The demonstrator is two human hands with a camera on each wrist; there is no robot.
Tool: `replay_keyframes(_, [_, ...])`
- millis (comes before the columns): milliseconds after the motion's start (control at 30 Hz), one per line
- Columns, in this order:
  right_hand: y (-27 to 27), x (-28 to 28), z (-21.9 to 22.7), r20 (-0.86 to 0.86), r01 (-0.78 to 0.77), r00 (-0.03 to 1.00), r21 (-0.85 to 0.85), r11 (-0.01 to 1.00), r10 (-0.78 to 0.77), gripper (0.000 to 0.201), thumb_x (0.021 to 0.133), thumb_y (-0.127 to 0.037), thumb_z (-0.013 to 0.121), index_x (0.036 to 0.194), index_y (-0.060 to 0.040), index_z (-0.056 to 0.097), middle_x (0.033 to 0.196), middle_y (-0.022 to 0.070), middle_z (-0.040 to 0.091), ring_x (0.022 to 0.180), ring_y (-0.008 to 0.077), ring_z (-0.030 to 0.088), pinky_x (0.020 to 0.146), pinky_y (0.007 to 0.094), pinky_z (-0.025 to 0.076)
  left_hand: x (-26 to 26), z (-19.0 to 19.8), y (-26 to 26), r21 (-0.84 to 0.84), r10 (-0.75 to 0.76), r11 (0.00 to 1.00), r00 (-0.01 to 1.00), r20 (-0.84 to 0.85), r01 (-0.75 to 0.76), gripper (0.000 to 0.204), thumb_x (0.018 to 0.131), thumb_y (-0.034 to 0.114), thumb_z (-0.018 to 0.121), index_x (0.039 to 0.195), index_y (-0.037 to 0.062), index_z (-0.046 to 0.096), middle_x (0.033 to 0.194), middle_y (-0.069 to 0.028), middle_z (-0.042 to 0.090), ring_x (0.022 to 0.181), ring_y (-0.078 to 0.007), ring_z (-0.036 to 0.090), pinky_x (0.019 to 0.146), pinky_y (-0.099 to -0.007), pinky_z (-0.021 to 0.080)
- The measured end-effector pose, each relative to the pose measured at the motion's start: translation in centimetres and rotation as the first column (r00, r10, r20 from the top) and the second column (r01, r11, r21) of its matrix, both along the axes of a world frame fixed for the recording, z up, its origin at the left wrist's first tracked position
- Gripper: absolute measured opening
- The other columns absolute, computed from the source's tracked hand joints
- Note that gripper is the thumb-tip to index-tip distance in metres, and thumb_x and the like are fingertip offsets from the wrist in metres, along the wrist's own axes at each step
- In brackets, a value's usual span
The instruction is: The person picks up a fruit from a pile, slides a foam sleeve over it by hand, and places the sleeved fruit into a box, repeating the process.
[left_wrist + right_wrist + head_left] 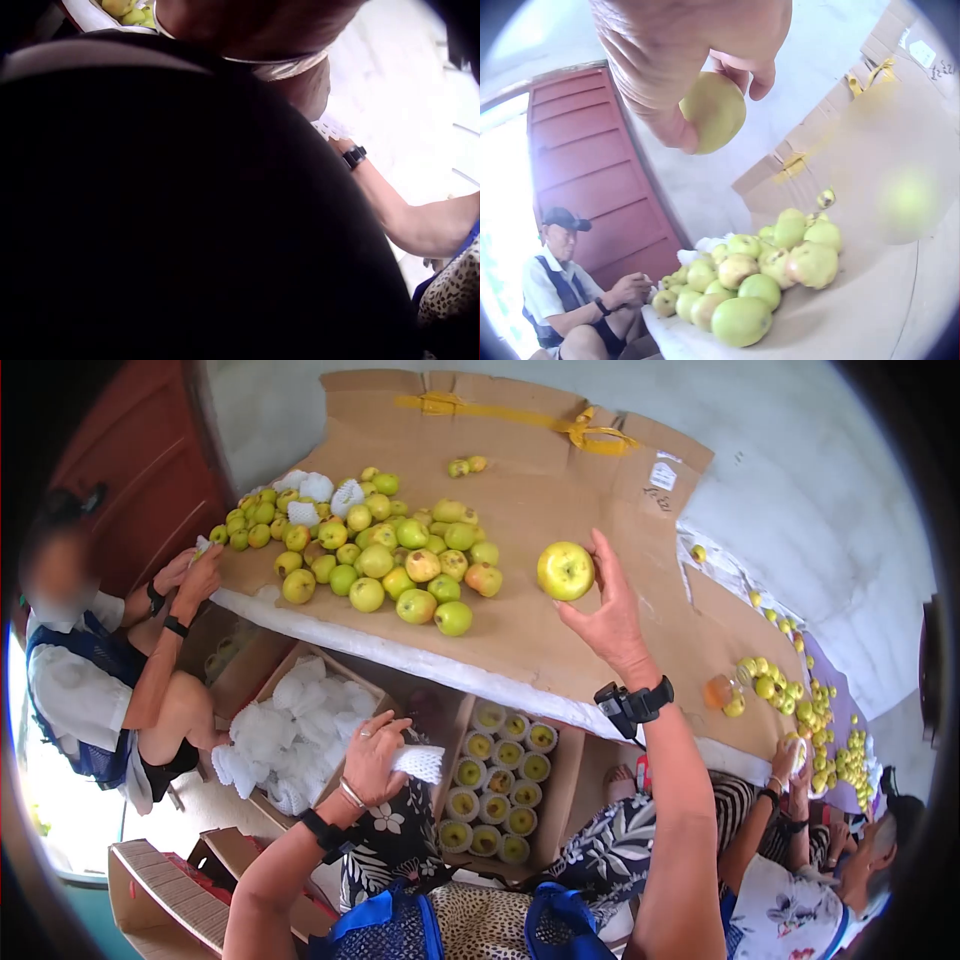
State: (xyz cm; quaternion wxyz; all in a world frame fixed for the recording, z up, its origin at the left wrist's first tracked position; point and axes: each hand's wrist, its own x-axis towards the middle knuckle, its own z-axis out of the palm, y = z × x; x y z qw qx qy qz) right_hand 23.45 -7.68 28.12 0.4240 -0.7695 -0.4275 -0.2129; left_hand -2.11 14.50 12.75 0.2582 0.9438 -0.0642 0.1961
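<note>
My right hand [612, 618] grips a yellow-green apple [566, 571] between thumb and fingers, raised over the cardboard-covered table. In the right wrist view the same apple [714, 114] shows beneath my curled fingers. Low at the left, my left hand [374, 762] holds a white foam net sleeve [418, 762] that sticks out past the fingers. The left wrist view is mostly blocked by a dark shape. A pile of green and yellow apples [376, 562], some with brown patches, lies on the table left of my right hand.
Below the table edge, an open carton [570, 780] holds rows of sleeved apples. Beside it stands a box of loose white foam sleeves [300, 732]. One person [80, 650] sits at the left, another [800, 890] at the right. More small fruit [770, 682] lies along the table's right side.
</note>
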Motion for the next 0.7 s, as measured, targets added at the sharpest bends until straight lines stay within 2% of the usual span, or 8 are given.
replay_keyframes(133, [-4.4,-5.0,1.3,-0.119,-0.055,0.990,0.142,0.988,0.072,0.072,0.065,-0.005,0.072,0.127,-0.0014,0.038,0.117,0.0137,0.049,0.105,0.0243,0.052,0.090,0.0325,0.044,-0.2,0.3,-2.3,-0.005,-0.006,1.000,0.997,0.080,0.007,0.029,0.058,0.013,0.061,0.084,0.0035,0.055,0.119,-0.0146,0.050,0.116,-0.0354,0.042,0.096,-0.0465,0.031])
replay_keyframes(200, [-6.2,-7.2,2.2,-0.366,-0.109,0.896,0.367,0.924,0.251,0.064,0.069,-0.007,0.070,0.125,-0.0002,0.039,0.118,0.0135,0.049,0.107,0.0240,0.051,0.091,0.0347,0.044,0.1,0.8,-4.0,0.019,-0.002,1.000,0.990,0.139,-0.001,0.029,0.056,0.012,0.063,0.083,0.0044,0.057,0.117,-0.0144,0.051,0.115,-0.0351,0.042,0.095,-0.0460,0.032])
replay_keyframes(267, [-8.6,-9.5,2.3,-0.552,-0.070,0.675,0.613,0.787,0.490,0.058,0.074,-0.010,0.067,0.124,0.0007,0.040,0.120,0.0141,0.050,0.108,0.0244,0.051,0.092,0.0373,0.044,0.2,1.5,-5.8,-0.005,0.042,0.999,0.981,0.188,-0.042,0.027,0.055,0.010,0.066,0.082,0.0075,0.061,0.107,-0.0123,0.053,0.104,-0.0325,0.046,0.087,-0.0447,0.035])
replay_keyframes(333, [-10.4,-11.3,2.6,-0.541,0.067,0.345,0.829,0.555,0.767,0.053,0.078,-0.014,0.063,0.123,0.0013,0.040,0.121,0.0154,0.050,0.110,0.0256,0.051,0.092,0.0403,0.044,0.1,1.8,-7.3,-0.038,0.070,0.997,0.985,0.157,-0.065,0.023,0.058,0.008,0.065,0.081,0.0074,0.062,0.101,-0.0106,0.055,0.100,-0.0305,0.048,0.085,-0.0430,0.035])
replay_keyframes(433, [-11.6,-14.9,2.4,-0.435,0.118,0.197,0.900,0.420,0.878,0.051,0.082,-0.021,0.058,0.123,0.0006,0.039,0.122,0.0178,0.048,0.114,0.0315,0.048,0.093,0.0431,0.044,0.3,1.1,-9.2,-0.150,0.072,0.988,0.979,0.193,-0.043,0.017,0.065,0.008,0.065,0.081,0.0064,0.062,0.086,-0.0086,0.058,0.085,-0.0309,0.053,0.078,-0.0405,0.040])
replay_keyframes(533, [-12.0,-16.6,1.3,-0.283,0.151,0.005,0.948,0.279,0.959,0.053,0.082,-0.024,0.057,0.125,0.0005,0.037,0.123,0.0193,0.046,0.115,0.0371,0.046,0.094,0.0434,0.044,-0.6,1.9,-11.0,-0.561,0.154,0.821,0.988,0.030,-0.111,0.013,0.072,0.008,0.065,0.084,0.0057,0.063,0.077,-0.0083,0.060,0.073,-0.0283,0.057,0.069,-0.0362,0.044])
replay_keyframes(567, [-11.9,-17.1,0.9,-0.276,0.177,0.021,0.947,0.268,0.961,0.053,0.083,-0.027,0.056,0.124,0.0004,0.037,0.124,0.0201,0.045,0.116,0.0411,0.044,0.094,0.0441,0.043,-0.8,2.1,-11.0,-0.673,0.103,0.740,0.992,0.078,-0.024,0.014,0.076,0.007,0.064,0.089,0.0027,0.063,0.080,-0.0068,0.063,0.070,-0.0195,0.059,0.064,-0.0307,0.047])
replay_keyframes(700, [-11.0,-17.2,-1.1,-0.208,0.114,-0.077,0.970,0.216,0.975,0.054,0.083,-0.028,0.057,0.125,-0.0005,0.038,0.124,0.0188,0.046,0.116,0.0386,0.044,0.095,0.0449,0.042,-2.0,6.6,-11.3,-0.951,0.004,0.305,0.998,0.060,0.056,0.023,0.076,0.002,0.065,0.098,-0.0025,0.057,0.087,-0.0026,0.062,0.077,-0.0075,0.056,0.071,-0.0233,0.047])
